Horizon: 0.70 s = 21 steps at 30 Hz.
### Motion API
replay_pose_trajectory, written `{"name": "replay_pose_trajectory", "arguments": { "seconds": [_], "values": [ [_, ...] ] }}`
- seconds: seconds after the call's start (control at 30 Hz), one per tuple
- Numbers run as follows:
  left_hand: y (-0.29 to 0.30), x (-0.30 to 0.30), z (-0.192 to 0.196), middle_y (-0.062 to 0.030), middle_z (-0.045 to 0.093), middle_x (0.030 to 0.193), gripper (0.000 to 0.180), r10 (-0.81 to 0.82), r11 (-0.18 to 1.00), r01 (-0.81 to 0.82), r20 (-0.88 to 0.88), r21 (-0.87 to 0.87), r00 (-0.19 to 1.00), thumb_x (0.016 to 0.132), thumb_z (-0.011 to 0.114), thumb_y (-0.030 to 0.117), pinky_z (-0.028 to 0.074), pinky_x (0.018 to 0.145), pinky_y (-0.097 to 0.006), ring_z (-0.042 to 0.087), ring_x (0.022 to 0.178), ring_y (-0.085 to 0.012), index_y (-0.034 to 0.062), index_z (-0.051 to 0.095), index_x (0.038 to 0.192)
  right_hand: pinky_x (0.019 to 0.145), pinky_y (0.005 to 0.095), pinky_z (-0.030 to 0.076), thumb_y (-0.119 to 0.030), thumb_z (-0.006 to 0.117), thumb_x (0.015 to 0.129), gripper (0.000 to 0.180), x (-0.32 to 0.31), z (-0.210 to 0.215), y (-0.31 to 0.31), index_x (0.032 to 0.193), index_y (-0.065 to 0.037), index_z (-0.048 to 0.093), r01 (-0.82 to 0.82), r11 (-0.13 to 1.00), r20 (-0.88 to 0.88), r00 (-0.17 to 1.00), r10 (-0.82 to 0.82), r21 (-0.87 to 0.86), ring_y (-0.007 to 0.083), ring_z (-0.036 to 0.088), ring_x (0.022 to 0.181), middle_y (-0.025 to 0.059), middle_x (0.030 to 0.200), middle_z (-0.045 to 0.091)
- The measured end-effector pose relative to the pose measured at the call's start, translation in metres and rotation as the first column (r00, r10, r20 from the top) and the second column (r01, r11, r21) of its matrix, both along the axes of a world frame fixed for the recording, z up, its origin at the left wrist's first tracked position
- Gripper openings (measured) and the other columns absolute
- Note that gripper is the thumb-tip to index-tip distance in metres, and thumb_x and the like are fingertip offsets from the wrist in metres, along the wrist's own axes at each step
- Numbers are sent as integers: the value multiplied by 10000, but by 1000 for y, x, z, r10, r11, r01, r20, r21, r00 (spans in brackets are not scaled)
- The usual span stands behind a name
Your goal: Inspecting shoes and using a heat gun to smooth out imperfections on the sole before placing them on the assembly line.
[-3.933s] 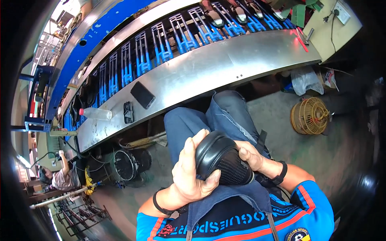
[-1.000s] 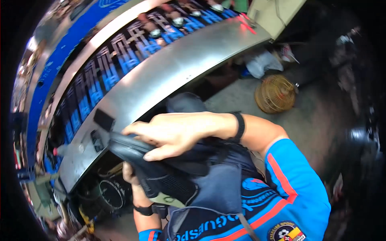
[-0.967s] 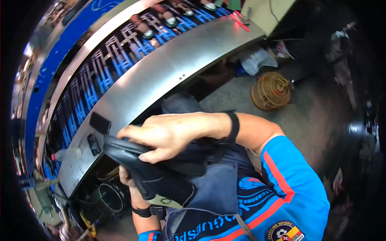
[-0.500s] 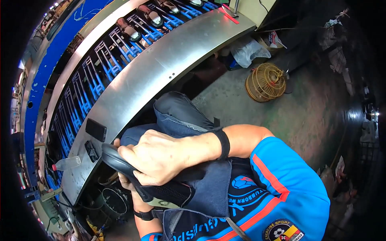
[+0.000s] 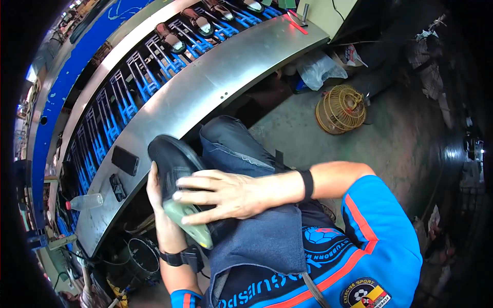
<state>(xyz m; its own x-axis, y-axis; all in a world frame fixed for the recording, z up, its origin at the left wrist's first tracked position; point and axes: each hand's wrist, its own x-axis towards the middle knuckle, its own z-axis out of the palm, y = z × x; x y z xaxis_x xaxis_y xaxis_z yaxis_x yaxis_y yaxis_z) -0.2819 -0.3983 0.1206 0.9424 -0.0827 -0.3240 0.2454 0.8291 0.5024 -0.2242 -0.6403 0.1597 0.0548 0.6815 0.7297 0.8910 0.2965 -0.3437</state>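
Note:
A black shoe (image 5: 172, 154) is tilted over my lap, its rounded end toward the bench. A pale green shoe last (image 5: 192, 226) shows at the shoe's lower end, near my apron. My left hand (image 5: 154, 192) grips the shoe from its left side; part of that hand is hidden behind it. Across the shoe lies my right hand (image 5: 226, 195), fingers straight and spread, slightly blurred, over the shoe and the upper part of the last. Whether its fingertips press on the surface I cannot tell.
A curved metal bench (image 5: 177, 100) holds a phone (image 5: 125, 160), a black object (image 5: 117, 187), a bottle (image 5: 86, 201) and a hammer (image 5: 305, 14). Beyond runs a conveyor with blue racks (image 5: 125, 102) and several shoes (image 5: 171, 38). A wicker birdcage (image 5: 340, 109) stands on the floor.
The shoe has been turned and raised more upright, exposing the green last. My right hand has gone from gripping the shoe to spread fingers, farther right. My left hand now shows along its left side.

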Motion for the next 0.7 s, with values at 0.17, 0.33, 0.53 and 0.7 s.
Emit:
{"name": "replay_pose_trajectory", "arguments": {
  "seconds": [0.17, 0.33, 0.53, 0.7],
  "values": [
    [28, -29, -10, -160, 683, 1146, 534, -40, 881, 67, -67, 468, 997, 1059, 399, 442, 550, 925, -419, 689, 992, -260, -16, 586, 1258, 1089, 526, 376, -170, 778, 603, 923, 16, 31, 50, 1430, 23, 418, -5, 975, -252, 966, 63, 223, 397, 495, 1292, 225, 1388, 495],
    [-14, -35, -14, -157, 644, 1218, 516, 281, 635, -511, 443, 579, 851, 1093, 365, 385, 502, 992, -385, 645, 1082, -231, -52, 557, 1290, 992, 411, 490, -226, 749, 850, 519, 59, -17, 79, 1319, -73, 586, 76, 960, -797, 543, -265, -268, 374, 618, 1154, 203, 1210, 648],
    [-21, 45, -23, -157, 623, 1271, 486, 334, 799, -332, 89, 501, 938, 1090, 412, 338, 427, 1071, -353, 579, 1203, -222, -69, 555, 1315, 917, 386, 501, -439, 502, 1009, 492, 114, -93, 89, 1016, -11, 744, 103, 810, -749, 328, -575, -577, 301, 685, 974, 221, 1005, 705],
    [14, 56, -38, -119, 640, 1247, 370, 183, 909, -143, -67, 391, 981, 1050, 526, 283, 435, 1070, -389, 595, 1177, -219, -13, 578, 1265, 869, 333, 504, -410, 583, 990, 433, 126, -93, 96, 1008, -3, 729, 57, 867, -753, 470, -461, -495, 220, 657, 881, 150, 922, 711]
  ]
}}
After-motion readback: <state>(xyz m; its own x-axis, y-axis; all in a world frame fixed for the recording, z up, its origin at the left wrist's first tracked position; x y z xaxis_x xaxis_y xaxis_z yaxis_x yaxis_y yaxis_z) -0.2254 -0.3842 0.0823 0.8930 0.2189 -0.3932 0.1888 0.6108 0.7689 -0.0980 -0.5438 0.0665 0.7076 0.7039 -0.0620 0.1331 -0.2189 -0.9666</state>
